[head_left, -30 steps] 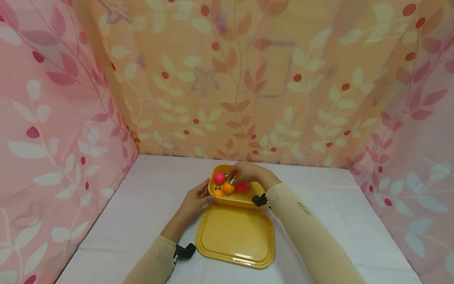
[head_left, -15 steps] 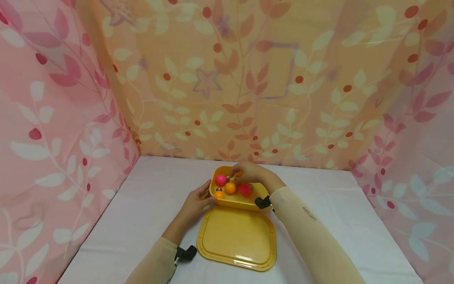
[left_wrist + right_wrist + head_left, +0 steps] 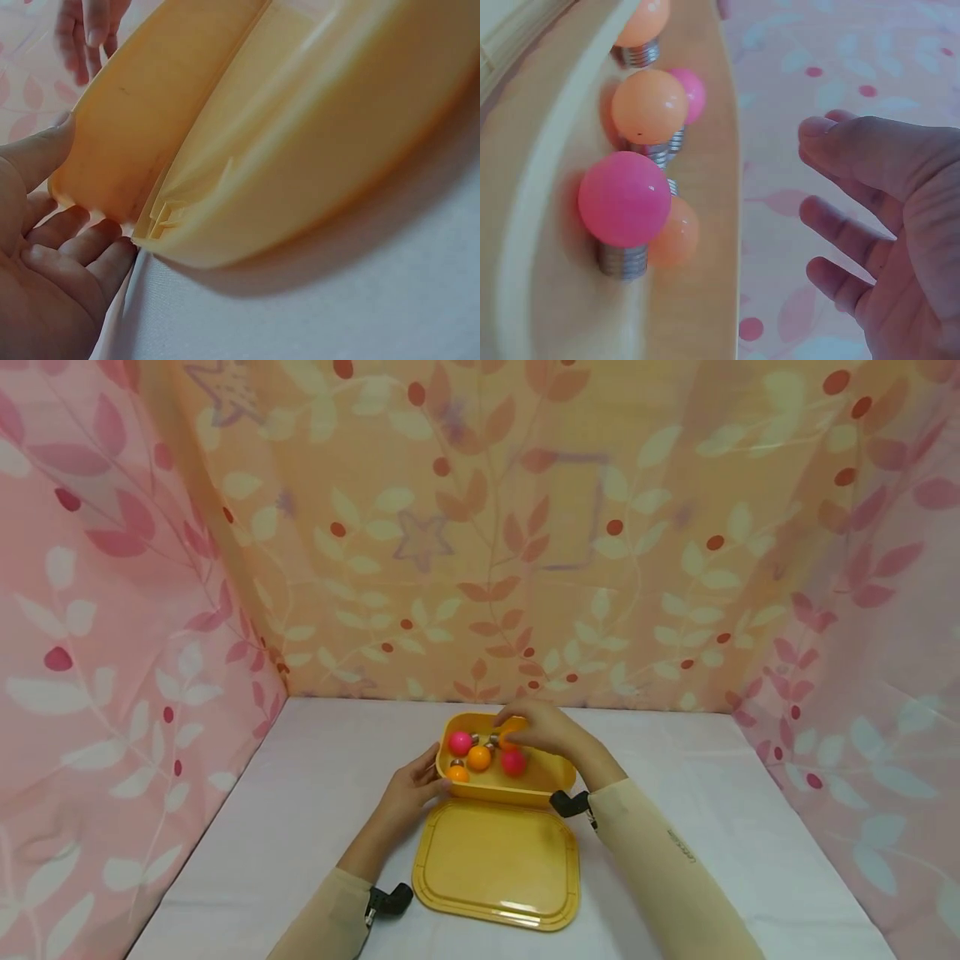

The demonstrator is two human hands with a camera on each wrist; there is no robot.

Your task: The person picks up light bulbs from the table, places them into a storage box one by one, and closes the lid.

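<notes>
My left hand [image 3: 406, 793] grips the left end of a yellow plastic box [image 3: 547, 795], thumb and fingers on opposite sides of its wall. Inside lie several round light bulbs with metal screw bases: a pink bulb [image 3: 460, 743], a red-pink bulb [image 3: 625, 199], an orange bulb [image 3: 479, 758] between them, and another orange bulb [image 3: 457, 774] in the front left corner. Over the far rim hovers my right hand [image 3: 546, 727], fingers loosely bent and holding nothing in the right wrist view. An orange bulb [image 3: 510, 740] shows just below it, partly covered by the fingers.
The yellow lid [image 3: 497, 864] lies flat right in front of the box. A white cloth [image 3: 300, 827] covers the table. Patterned fabric walls [image 3: 420, 635] stand at the back and both sides.
My right hand has drawn up and slightly right from among the bulbs, its fingers apart. An orange bulb now shows beneath it. The left hand keeps its place on the box.
</notes>
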